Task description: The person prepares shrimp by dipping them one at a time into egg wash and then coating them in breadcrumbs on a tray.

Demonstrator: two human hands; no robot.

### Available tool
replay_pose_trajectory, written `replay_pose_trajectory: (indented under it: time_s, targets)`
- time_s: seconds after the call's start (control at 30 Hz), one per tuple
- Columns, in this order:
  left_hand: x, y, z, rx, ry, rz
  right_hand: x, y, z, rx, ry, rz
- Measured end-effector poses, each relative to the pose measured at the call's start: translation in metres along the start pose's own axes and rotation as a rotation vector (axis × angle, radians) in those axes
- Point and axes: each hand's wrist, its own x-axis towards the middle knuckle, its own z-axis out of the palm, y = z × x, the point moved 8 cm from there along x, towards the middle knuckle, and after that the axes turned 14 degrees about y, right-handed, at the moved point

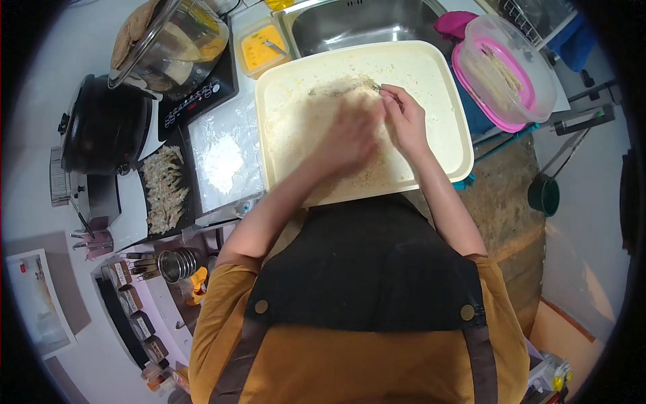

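A large cream plastic tray (444, 136) with crumbs (366, 174) scattered in it lies before me. Over its middle, my left hand (351, 134) is blurred by motion, so its fingers cannot be made out. My right hand (405, 118) pinches the end of a crumb-coated food piece (343, 88) near the tray's far side; the piece looks long and thin and is partly blurred. Left of the tray, white powder (220, 162) is heaped in a shallow tray lined with clear plastic (202, 199). Several coated pieces (165, 189) lie in rows on a black tray (187, 217).
An egg-yellow mixture with a spoon fills a plastic container (263, 46) by the steel sink (353, 28). A glass pot (176, 55) stands on an induction cooker (222, 83), beside a black pot (106, 126). At right, a clear tub (542, 83) holding pale sticks (502, 68) sits on a pink lid (462, 81).
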Motion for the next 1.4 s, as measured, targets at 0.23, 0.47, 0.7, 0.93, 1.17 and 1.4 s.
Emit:
replay_pose_trajectory:
  time_s: [0.23,0.47,0.7,0.93,1.17,1.4]
  targets:
    - [0.006,-0.034,-0.038,0.055,0.241,-0.156,-0.001,-0.003,-0.001,-0.048,0.03,-0.113]
    - [-0.063,-0.093,-0.094,-0.292,0.43,-0.76,-0.003,-0.011,-0.001,-0.162,0.022,-0.17]
    - [-0.086,-0.048,-0.063,-0.452,0.386,-0.74,-0.006,-0.015,0.002,-0.183,0.025,-0.185]
    - [-0.113,-0.043,-0.076,-0.412,0.318,-0.669,-0.005,-0.012,0.003,-0.186,0.029,-0.184]
    - [-0.116,-0.035,-0.079,-0.257,0.244,-0.603,-0.009,0.004,-0.001,-0.241,0.083,-0.069]
    - [-0.118,-0.031,-0.089,-0.169,0.356,-0.625,-0.009,-0.024,0.008,-0.318,0.105,-0.324]
